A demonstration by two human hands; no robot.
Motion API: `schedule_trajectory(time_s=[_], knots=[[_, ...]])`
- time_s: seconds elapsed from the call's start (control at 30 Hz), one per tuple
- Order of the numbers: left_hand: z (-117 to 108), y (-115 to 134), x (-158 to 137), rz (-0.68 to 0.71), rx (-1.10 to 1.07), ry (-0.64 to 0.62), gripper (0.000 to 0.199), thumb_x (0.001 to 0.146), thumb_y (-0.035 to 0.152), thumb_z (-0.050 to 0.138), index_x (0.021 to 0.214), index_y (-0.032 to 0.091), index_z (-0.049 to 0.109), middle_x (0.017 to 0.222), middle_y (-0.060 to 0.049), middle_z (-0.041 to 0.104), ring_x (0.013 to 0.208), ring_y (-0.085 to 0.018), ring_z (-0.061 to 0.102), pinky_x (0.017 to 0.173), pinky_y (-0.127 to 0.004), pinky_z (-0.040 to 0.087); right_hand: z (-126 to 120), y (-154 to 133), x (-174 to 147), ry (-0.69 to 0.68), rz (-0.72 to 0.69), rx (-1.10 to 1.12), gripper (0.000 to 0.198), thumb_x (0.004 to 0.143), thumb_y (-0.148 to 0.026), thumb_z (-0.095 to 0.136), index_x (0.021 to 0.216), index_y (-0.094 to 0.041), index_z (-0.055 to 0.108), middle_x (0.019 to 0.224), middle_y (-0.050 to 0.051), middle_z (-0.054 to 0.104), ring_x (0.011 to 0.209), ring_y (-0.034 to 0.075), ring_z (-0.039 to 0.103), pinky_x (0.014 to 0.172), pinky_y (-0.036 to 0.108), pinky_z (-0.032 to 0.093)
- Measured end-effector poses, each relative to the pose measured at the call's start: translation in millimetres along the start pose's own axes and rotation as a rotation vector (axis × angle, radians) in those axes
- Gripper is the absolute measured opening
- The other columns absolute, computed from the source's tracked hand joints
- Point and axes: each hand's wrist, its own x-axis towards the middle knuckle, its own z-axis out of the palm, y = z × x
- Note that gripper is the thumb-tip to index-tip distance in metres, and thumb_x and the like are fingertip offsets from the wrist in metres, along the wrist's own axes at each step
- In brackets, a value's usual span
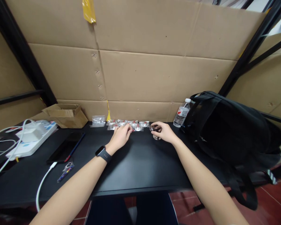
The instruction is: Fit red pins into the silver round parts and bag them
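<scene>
My left hand (121, 134), with a dark watch on its wrist, is at the near edge of a row of small clear plastic packets (138, 127) with red bits inside. Its fingers are bent together, and whatever lies under them is hidden. To the right of the packets, my right hand (165, 132) curves its thumb and fingers around a small clear, rounded object (156, 137) low over the black table. Its exact kind is too small to tell.
A clear packet stack (98, 121) and an open brown paper box (65, 115) stand along the cardboard wall. At left lie a power strip (41, 139), a tablet (65, 147) with a pen, and a keychain (66, 172). A water bottle (181, 115) and black backpack (229, 134) are at right.
</scene>
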Motion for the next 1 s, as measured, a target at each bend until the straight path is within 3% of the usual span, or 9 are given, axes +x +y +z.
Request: schedule_trajectory(time_s=[0.17, 0.33, 0.73, 1.0], knots=[[2.2, 21.4, -2.6, 0.061, -0.298, 0.053, 0.011, 0.097, 0.03, 0.058, 0.093, 0.022, 0.065, 0.096, -0.002, 0.074, 0.091, -0.02, 0.068, 0.091, -0.034, 0.047, 29.3, -29.6, -6.8, -0.016, -0.099, 0.295, 0.042, 0.079, -0.03, 0.077, 0.119, -0.024, 0.066, 0.118, 0.008, 0.071, 0.098, 0.022, 0.073, 0.076, 0.031, 0.058], [4.9, 30.1, -5.4, 0.044, -0.402, 0.125, 0.012, 0.092, 0.029, 0.066, 0.1, 0.024, 0.072, 0.1, -0.002, 0.077, 0.093, -0.021, 0.071, 0.094, -0.035, 0.05, 44.8, -48.6, -12.8, -0.016, -0.137, 0.423, 0.046, 0.079, -0.028, 0.077, 0.122, -0.024, 0.062, 0.125, 0.01, 0.068, 0.107, 0.024, 0.072, 0.08, 0.032, 0.06], [8.9, 31.2, -7.7, 0.082, -0.124, 0.054, 0.021, 0.102, 0.031, 0.051, 0.103, 0.025, 0.071, 0.108, -0.003, 0.074, 0.102, -0.021, 0.065, 0.093, -0.038, 0.037, 43.5, -59.8, -16.4, 0.009, -0.179, 0.39, 0.046, 0.078, -0.027, 0.077, 0.122, -0.024, 0.062, 0.123, 0.009, 0.069, 0.108, 0.025, 0.072, 0.082, 0.034, 0.06], [5.9, 33.6, -9.5, 0.126, -0.093, 0.136, 0.019, 0.102, 0.03, 0.051, 0.104, 0.025, 0.069, 0.113, -0.005, 0.066, 0.111, -0.022, 0.058, 0.091, -0.037, 0.035, 49.4, -57.4, -17.8, 0.017, -0.155, 0.431, 0.044, 0.079, -0.03, 0.079, 0.12, -0.025, 0.062, 0.122, 0.008, 0.07, 0.11, 0.026, 0.071, 0.084, 0.036, 0.061]])
